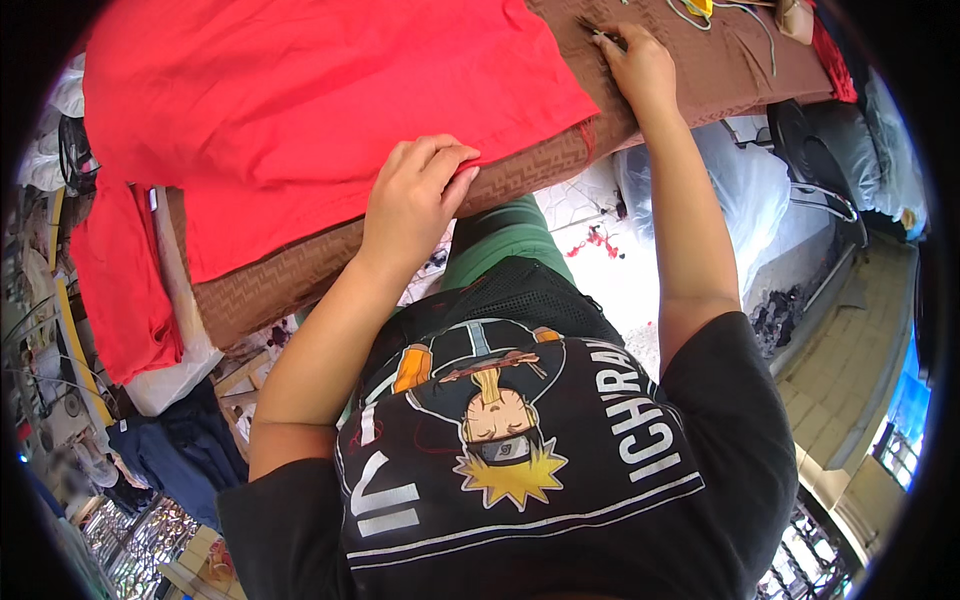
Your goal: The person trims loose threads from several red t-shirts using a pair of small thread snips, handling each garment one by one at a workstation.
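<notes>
A large red garment (330, 100) lies spread over a brown patterned cloth covering the table. My left hand (420, 185) is closed on the garment's near edge, pinching the hem between thumb and fingers. To the right, beyond the garment's corner, my right hand (640, 65) rests over the brown cloth. Its fingers are wrapped round dark thread snips (588, 26), whose points face left and away from me; the handles are mostly hidden by the hand. A loose red thread (588, 135) hangs at the garment's right corner.
A red sleeve-like piece (120, 270) hangs off the table's left end. White cord (765, 40) lies at the far right. Below the table are clear plastic bags (730, 190), a black chair (810, 150) and red scraps (597, 242) on the floor. Dark blue cloth (180, 450) lies at left.
</notes>
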The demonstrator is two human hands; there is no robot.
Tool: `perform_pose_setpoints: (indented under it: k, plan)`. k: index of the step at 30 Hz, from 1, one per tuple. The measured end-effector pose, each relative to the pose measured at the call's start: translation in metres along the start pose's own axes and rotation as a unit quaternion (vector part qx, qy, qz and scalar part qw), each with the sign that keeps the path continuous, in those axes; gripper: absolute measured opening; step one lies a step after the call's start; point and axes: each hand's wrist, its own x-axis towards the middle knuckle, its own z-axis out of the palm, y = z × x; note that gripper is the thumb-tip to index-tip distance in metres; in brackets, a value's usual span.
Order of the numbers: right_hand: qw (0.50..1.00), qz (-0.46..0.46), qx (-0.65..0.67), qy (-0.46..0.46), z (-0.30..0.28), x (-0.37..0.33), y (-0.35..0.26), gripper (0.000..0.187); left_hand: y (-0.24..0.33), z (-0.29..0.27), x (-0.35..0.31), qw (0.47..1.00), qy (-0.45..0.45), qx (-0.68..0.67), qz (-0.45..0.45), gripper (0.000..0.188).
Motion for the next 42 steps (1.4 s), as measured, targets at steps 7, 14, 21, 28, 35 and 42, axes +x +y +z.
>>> perform_pose_setpoints:
  k: [7, 14, 21, 28, 35, 42]
  plan:
    - [0.995, 0.077, 0.041, 0.043, -0.001, 0.008, 0.022, 0.023, 0.007, -0.053, 0.028, 0.916, -0.051, -0.339, -0.211, 0.015]
    - [0.895, 0.173, 0.402, -0.085, -0.057, -0.014, -0.049, 0.029, -0.002, -0.057, 0.021, 0.914, -0.173, -0.269, -0.251, 0.019]
    - [0.981, -0.100, 0.163, 0.027, -0.079, -0.070, -0.135, 0.038, 0.046, -0.064, 0.039, 0.993, -0.008, -0.117, 0.007, 0.008]
    - [0.983, 0.015, 0.126, 0.134, -0.090, -0.077, -0.113, 0.028, 0.013, -0.116, 0.013, 0.979, 0.203, 0.015, 0.025, 0.005]
    - [0.938, -0.114, 0.182, -0.272, -0.095, -0.100, -0.129, 0.025, -0.086, -0.132, -0.050, 0.955, 0.131, 0.226, -0.139, 0.009]
    - [0.931, -0.194, 0.256, -0.175, -0.082, -0.072, -0.128, 0.033, -0.029, -0.091, -0.015, 0.999, 0.029, 0.035, -0.016, 0.026]
